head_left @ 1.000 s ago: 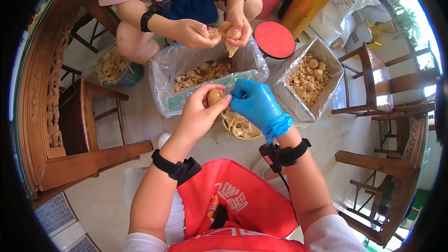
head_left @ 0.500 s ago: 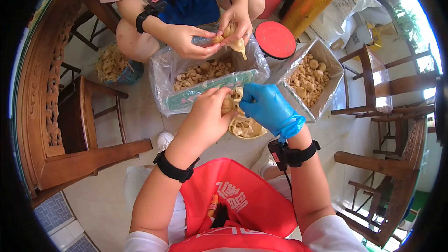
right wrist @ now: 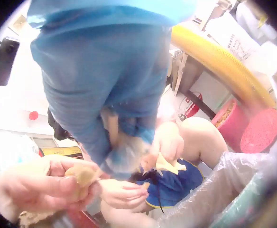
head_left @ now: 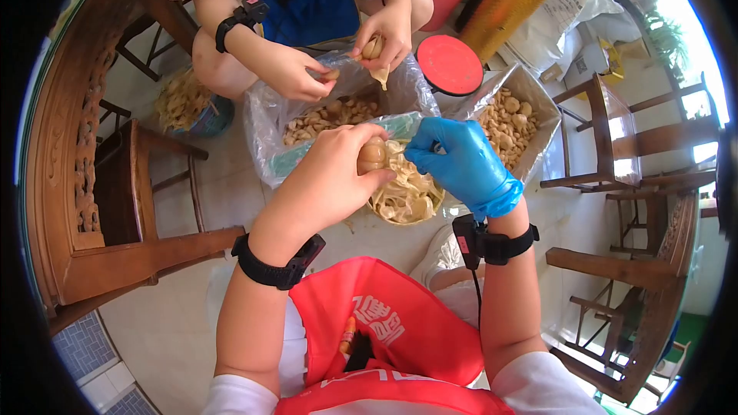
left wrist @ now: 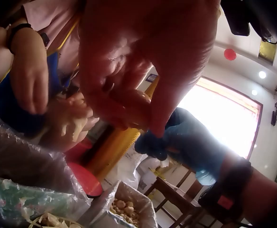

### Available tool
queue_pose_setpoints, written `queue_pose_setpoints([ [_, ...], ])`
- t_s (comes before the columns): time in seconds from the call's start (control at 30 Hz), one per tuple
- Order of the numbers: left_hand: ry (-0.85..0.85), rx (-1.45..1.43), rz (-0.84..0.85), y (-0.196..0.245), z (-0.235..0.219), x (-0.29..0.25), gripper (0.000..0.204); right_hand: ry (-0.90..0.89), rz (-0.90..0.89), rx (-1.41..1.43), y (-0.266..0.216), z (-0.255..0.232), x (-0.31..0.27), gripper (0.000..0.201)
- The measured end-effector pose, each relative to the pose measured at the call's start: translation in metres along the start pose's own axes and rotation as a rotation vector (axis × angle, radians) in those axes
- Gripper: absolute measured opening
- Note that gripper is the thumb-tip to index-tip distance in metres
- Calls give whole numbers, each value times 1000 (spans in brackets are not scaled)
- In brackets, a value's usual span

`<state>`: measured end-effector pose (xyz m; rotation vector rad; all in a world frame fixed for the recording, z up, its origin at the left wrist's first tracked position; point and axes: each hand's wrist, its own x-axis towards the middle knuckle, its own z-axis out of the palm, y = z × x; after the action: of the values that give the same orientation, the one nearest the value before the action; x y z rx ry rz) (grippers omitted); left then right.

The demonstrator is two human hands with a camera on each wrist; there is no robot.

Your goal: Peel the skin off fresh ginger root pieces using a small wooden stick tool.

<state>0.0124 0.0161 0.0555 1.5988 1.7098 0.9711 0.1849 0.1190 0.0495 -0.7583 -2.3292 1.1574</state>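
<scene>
My bare left hand (head_left: 323,180) grips a peeled-looking garlic bulb (head_left: 372,155) between thumb and fingers. Just right of it, my blue-gloved right hand (head_left: 465,165) has its fingers curled, and in the right wrist view a pale strip of garlic skin (right wrist: 111,126) shows between them. Below both hands stands a basket (head_left: 400,222) heaped with garlic skins (head_left: 411,198). Across from me, another person holds a garlic bulb (head_left: 373,48) with skin hanging from it, and a small clove (head_left: 330,74) in the other hand.
A plastic-lined box (head_left: 265,157) holding cloves stands ahead; another lined box (head_left: 547,119) with garlic is at its right. Beside them is a round red stool top (head_left: 450,65). A blue bucket (head_left: 215,119) of skins stands left. Wooden chairs (head_left: 150,177) flank both sides.
Both my hands have shifted right, and the gloved hand has drawn a little away from the bulb. Across from me, the person's hands have moved apart, one now with a small clove.
</scene>
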Motion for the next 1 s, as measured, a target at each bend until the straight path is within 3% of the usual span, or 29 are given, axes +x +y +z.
queue_pose_setpoints([
  [0.1,-12,19,23,-5,-12,-2,37,31,-29,-71,9,-10,-4,8],
  [0.17,129,121,-164,-27,-35,-12,38,288,100,-353,27,-45,-16,8],
  [0.23,128,181,-223,-23,-54,-17,38,362,306,-59,44,-62,-24,11],
  [0.3,180,46,-242,-31,-47,-17,37,391,287,-85,61,-53,-25,13],
  [0.37,140,-513,-178,-37,-26,-8,37,249,255,-372,61,-28,-18,15],
  [0.43,105,-475,-215,-30,-24,-8,35,157,314,-344,60,-20,-17,18],
  [0.5,83,-614,-265,-30,-10,-5,32,-13,290,-337,66,-9,-17,19],
  [0.6,53,-821,-334,-31,1,-5,34,-87,245,-377,60,5,-12,22],
  [0.7,41,-907,-360,-33,8,-6,37,62,263,-198,47,14,-1,27],
  [0.77,153,-913,-371,-32,10,-6,37,70,260,-120,29,16,5,30],
  [0.87,191,-927,-324,-35,10,-5,36,22,52,215,10,32,9,30],
  [1.0,189,-938,-367,-34,12,-4,35,45,-12,80,6,47,13,30],
])
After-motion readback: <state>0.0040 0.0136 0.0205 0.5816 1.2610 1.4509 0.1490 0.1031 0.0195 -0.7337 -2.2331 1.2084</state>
